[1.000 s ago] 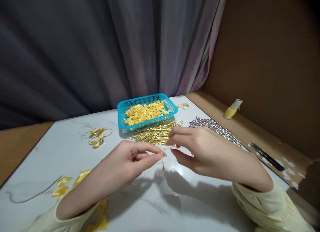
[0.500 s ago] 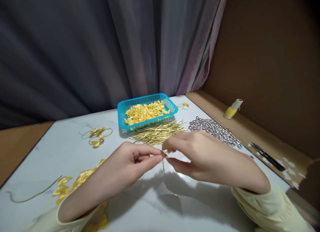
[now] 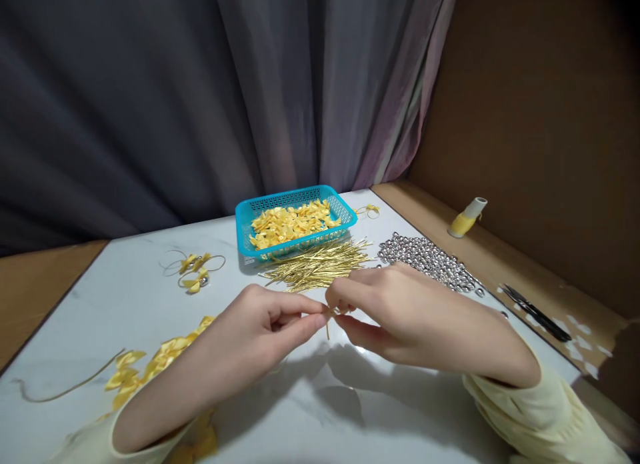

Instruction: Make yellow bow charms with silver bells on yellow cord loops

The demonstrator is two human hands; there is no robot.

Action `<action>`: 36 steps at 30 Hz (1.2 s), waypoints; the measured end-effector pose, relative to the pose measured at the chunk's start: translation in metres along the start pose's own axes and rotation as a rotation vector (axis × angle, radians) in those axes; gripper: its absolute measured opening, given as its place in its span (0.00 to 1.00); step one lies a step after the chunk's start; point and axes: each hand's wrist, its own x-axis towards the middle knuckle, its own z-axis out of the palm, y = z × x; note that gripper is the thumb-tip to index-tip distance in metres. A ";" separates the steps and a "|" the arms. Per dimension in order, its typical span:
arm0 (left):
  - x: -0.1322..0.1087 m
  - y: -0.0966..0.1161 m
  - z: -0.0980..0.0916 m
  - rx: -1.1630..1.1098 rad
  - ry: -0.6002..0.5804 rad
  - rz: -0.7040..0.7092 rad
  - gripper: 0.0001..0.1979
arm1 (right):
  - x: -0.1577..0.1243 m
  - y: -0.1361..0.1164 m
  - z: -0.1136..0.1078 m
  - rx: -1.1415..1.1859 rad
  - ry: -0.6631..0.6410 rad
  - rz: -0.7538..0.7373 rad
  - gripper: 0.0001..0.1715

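My left hand and my right hand meet fingertip to fingertip above the white table. Both pinch a thin gold wire tie, whose short end hangs down between them. Just behind the hands lies a heap of gold wire ties. A pile of small silver bells sits beside my right hand.
A blue plastic basket of yellow ribbon bows stands at the back. Finished yellow bows with loops lie at the left, more bows near my left forearm. Black scissors and a yellow thread spool rest on the right wooden ledge.
My right hand came down and left to meet my left fingertips on the wire tie. The hanging end has grown shorter.
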 end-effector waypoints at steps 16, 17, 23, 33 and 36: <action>-0.003 0.002 -0.001 -0.008 0.056 0.013 0.14 | -0.003 0.002 -0.001 -0.047 0.032 -0.036 0.04; -0.002 0.002 -0.001 -0.006 0.059 0.012 0.14 | -0.002 0.003 -0.001 -0.047 0.032 -0.034 0.04; -0.003 -0.002 -0.002 -0.002 0.049 -0.008 0.15 | -0.003 0.003 -0.003 -0.060 0.024 0.002 0.03; -0.003 -0.002 -0.003 0.020 0.064 -0.007 0.17 | -0.005 0.002 -0.005 -0.068 0.012 0.034 0.03; -0.002 0.000 -0.002 0.032 0.063 -0.019 0.17 | -0.003 0.002 -0.003 -0.070 0.000 0.022 0.01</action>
